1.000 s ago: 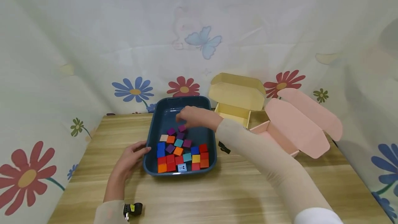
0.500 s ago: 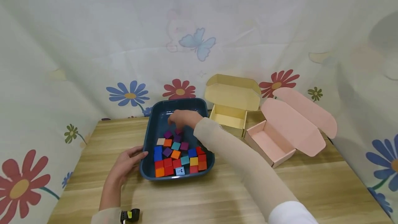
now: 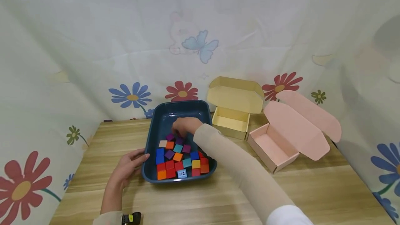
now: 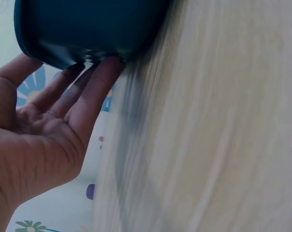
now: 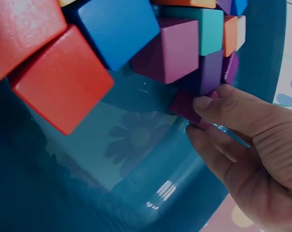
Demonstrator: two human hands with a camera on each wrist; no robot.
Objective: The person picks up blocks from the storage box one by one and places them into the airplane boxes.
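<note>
Inside a dark blue tray (image 3: pixel 153 127), my right hand (image 3: pixel 188 125) reaches down at the far end of a group of colored blocks. Thumb and fingertips of that right hand (image 5: pixel 252 140) pinch a magenta block (image 5: pixel 184 105), which lies against a dark purple block (image 5: pixel 206 72) in the right wrist view. The head view mostly hides this pinch. My left hand (image 3: pixel 128 166) holds the tray's left side, thumb at the rim. In the left wrist view, the left hand's fingers (image 4: pixel 95 94) touch the tray's outer wall (image 4: pixel 92 29) from below.
Red blocks (image 3: pixel 169 168), blue, orange, teal and yellow ones fill the tray's near half. A yellow box (image 3: pixel 229 133) with its lid up stands right of the tray. Farther right is a pink box (image 3: pixel 265 152), lid also up. A patterned cloth hangs behind the wooden table (image 3: pixel 187 200).
My right hand has moved slightly toward the near blocks and lower into the tray. The left hand stays at the tray's side. The head view has shifted a little.
</note>
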